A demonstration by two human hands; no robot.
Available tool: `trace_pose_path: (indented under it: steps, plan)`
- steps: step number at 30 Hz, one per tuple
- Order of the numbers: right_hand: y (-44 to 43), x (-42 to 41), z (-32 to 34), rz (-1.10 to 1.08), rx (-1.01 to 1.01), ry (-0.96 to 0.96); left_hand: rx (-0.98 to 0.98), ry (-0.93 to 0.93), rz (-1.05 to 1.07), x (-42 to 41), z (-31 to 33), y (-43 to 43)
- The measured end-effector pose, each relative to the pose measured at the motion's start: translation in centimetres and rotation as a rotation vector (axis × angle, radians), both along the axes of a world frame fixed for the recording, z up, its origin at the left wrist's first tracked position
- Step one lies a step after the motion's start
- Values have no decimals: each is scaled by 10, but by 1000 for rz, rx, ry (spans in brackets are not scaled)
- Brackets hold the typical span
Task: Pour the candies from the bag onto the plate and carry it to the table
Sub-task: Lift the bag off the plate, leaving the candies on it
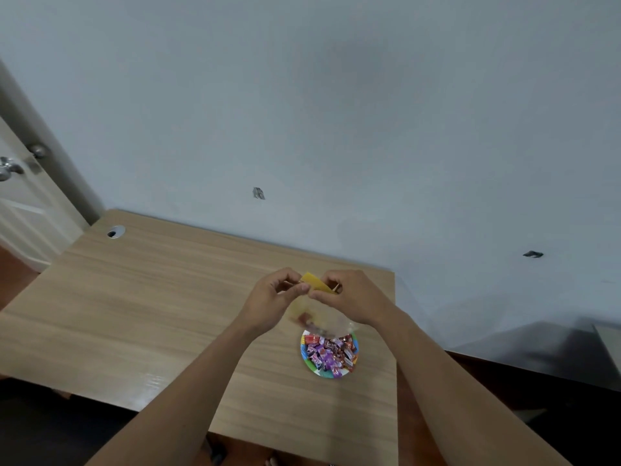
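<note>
Head view: left hand (274,297) and right hand (349,297) at frame centre, raised above the desk (151,297), each pinching the yellow top of a clear bag (316,307) between them. Bag hanging blurred, just over the plate (331,373). Plate lower centre-right on the desk, heaped with candies (331,351). Door (20,213) with knob at left edge.

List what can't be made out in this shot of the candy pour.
Head view only:
- bag: motion-blurred, so any candies still inside are unclear.
- plate: far rim hidden behind the bag.
- candies: wrapper print too small to read.
- left hand, right hand: fingertips hidden on the bag's yellow top.
</note>
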State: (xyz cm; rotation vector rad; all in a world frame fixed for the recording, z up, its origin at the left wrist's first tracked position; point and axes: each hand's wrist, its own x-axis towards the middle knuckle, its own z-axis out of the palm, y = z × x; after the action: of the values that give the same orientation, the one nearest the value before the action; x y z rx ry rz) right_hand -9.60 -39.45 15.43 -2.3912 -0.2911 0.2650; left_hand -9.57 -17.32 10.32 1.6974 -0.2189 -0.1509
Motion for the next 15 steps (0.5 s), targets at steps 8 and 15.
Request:
trace_pose_path:
  steps: [8,15]
  plan:
    - [1,1,13,1,-37,2,-54,9,8,-8,12,-10]
    - [5,-3,13,39,-72,50,63,12,110,-9,19,-14]
